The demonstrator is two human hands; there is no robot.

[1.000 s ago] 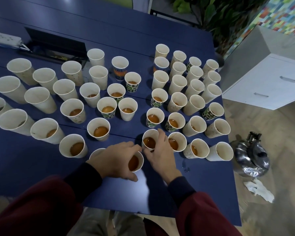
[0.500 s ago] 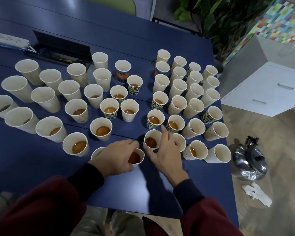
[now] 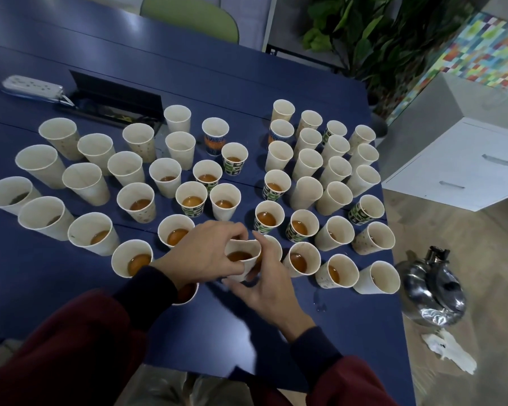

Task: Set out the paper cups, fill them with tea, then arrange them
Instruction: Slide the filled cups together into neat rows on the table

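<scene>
A white paper cup of amber tea (image 3: 242, 260) sits toward the near edge of the dark blue tabletop (image 3: 349, 332), its rim squeezed out of round. The left hand (image 3: 206, 256) grips it from the left, fingers curled over the rim. The right hand (image 3: 272, 288) lies open against its right side, fingers spread. Rows of other paper cups (image 3: 302, 257), some holding tea, fan out toward the far edge. Off the right edge, a shiny steel kettle (image 3: 431, 291) stands on the wooden floor (image 3: 481, 259).
</scene>
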